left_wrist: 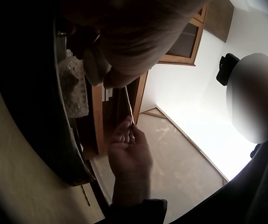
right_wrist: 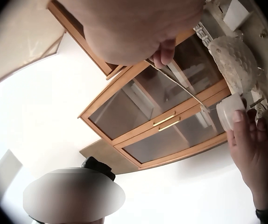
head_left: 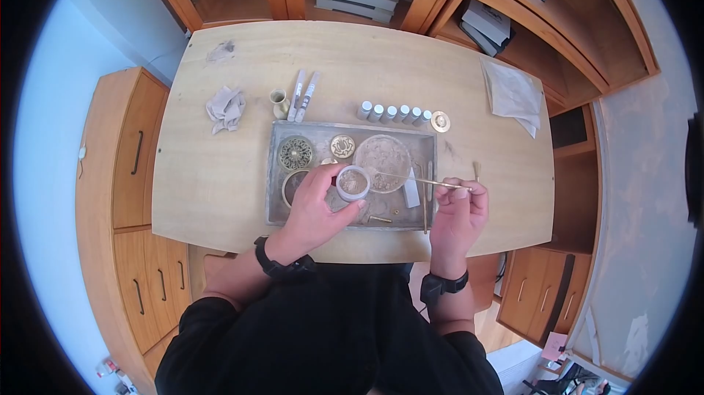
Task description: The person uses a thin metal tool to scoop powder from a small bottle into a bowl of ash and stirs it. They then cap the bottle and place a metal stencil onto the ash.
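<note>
My left hand (head_left: 309,208) grips a small clear jar (head_left: 353,184) of brownish powder, its mouth facing up. Fingers and thumb wrap the jar's sides, seen again in the right wrist view on the jar (right_wrist: 228,113). In my right hand (head_left: 458,215), a long thin brass spoon (head_left: 422,181) is pinched between thumb and fingers. The spoon's tip, pale with powder in the right wrist view, stands just beside the jar. Behind the jar, a textured glass bowl (head_left: 383,137) holds more powder; its dimpled wall (right_wrist: 241,60) shows in the right wrist view.
A grey tray (head_left: 352,126) carries the bowl, a pierced brass lid (head_left: 295,152), a round ornament (head_left: 342,146) and a white block (head_left: 411,189). Beyond it stand several small vials (head_left: 391,112), a brass vase (head_left: 279,104) and two pens (head_left: 303,98). Crumpled tissue (head_left: 226,110) lies left.
</note>
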A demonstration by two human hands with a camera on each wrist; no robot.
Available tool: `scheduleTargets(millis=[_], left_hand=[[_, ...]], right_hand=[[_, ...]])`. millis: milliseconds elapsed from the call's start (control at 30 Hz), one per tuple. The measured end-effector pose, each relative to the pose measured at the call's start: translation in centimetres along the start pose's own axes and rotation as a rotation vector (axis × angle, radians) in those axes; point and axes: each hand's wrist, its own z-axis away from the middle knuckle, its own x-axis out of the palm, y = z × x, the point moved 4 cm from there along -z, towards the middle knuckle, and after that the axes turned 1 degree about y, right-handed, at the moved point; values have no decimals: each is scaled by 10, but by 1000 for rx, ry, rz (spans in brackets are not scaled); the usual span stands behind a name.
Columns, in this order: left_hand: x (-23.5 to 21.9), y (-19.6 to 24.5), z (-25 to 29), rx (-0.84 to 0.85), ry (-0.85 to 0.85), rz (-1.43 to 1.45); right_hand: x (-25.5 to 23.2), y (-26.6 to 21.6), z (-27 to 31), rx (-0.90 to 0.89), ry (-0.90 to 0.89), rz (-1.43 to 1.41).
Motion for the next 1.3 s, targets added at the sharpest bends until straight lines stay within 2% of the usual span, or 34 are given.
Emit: scheduleTargets(millis=[200,300,400,500,600,700,900,1067,1300], left_hand=[[0,-2,1,16,2,-18],[0,-2,2,21,7,-18],[-1,0,1,17,4,-15],[-1,0,2,22,14,-10],[-2,2,2,8,11,-11],[-4,4,1,-13,8,-16],[-7,0,1,-13,28,-30],[-5,-5,1,-57,28,63],[-7,4,-1,-22,21,-6]], right_hand=[[11,0,12,-65,-147,209],[13,-2,14,-91,-167,209],[9,-3,13,-147,-154,149],[0,-4,9,-155,-61,92],[-10,9,-1,-53,35,165],[-18,24,-3,18,-2,151],[-11,26,1,75,-35,346],[-15,22,4,44,-13,344],[-23,23,5,66,12,323]])
